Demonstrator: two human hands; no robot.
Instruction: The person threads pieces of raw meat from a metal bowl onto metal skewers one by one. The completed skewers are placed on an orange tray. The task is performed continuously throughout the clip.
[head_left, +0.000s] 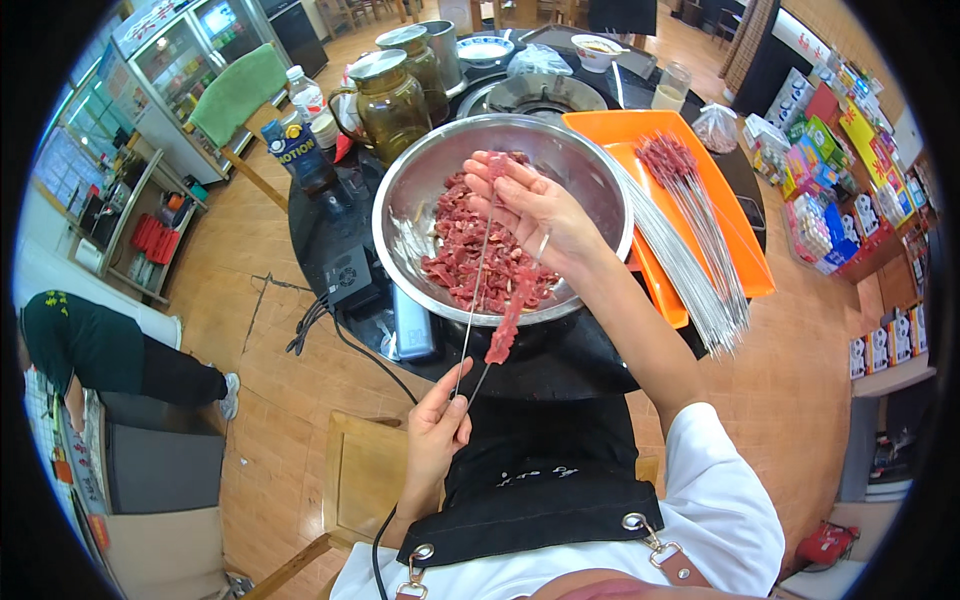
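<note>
My left hand (439, 424) pinches the lower ends of two metal skewers below the bowl's near rim. One skewer (504, 322) carries a strip of threaded raw meat. The other (478, 285) runs up to my right hand (536, 202), whose fingers hold a small meat piece (496, 165) at its tip. My right hand is over a large steel bowl (390, 262) of cut raw meat (465, 247). Right of the bowl, an orange tray (739, 240) holds bare metal skewers (675, 262) and a bundle of skewers with meat (667, 157) at their far ends.
Glass jugs (390, 97), a plastic bottle (306, 94) and a black device with a fan (349, 277) stand left on the round black table. A light-blue power bank (412, 322) lies by the bowl. A wooden chair (367, 472) is near my left arm. Another person (97, 345) bends at far left.
</note>
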